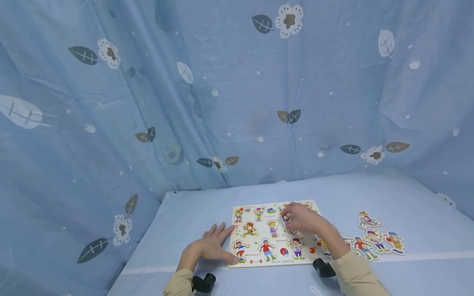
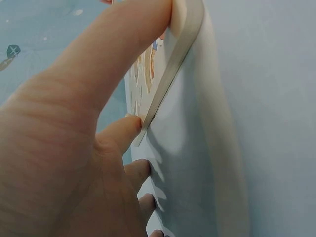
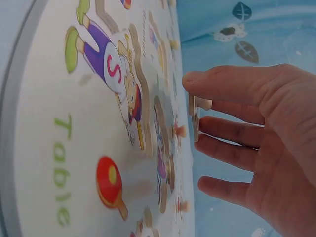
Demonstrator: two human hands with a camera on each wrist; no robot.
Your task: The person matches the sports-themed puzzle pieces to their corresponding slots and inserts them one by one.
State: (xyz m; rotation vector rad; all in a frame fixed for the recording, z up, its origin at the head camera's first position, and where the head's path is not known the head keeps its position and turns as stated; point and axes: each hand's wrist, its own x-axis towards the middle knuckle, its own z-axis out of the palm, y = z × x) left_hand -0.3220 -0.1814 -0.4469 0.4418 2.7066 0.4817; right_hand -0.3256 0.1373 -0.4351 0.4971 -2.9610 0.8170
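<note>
A wooden peg puzzle board [image 1: 263, 231] with printed sports figures lies flat on the table. My left hand [image 1: 205, 248] rests at its left side, fingers spread and thumb on the near left corner; the left wrist view shows thumb and index finger touching the board's edge [image 2: 168, 74]. Over the board's right half, my right hand [image 1: 305, 220] pinches a puzzle piece [image 1: 286, 218] by its wooden knob [image 3: 203, 103]. In the right wrist view this thin piece [image 3: 195, 126] is tilted on edge, apart from the board. Its picture is mostly hidden by the fingers.
Right of the board lie loose figure pieces: a cyclist [image 1: 369, 222] farther back, and several others in a row, among them a piece with a blue cap [image 1: 394, 242]. A blue patterned curtain [image 1: 255, 135] hangs behind the table [image 1: 200, 205].
</note>
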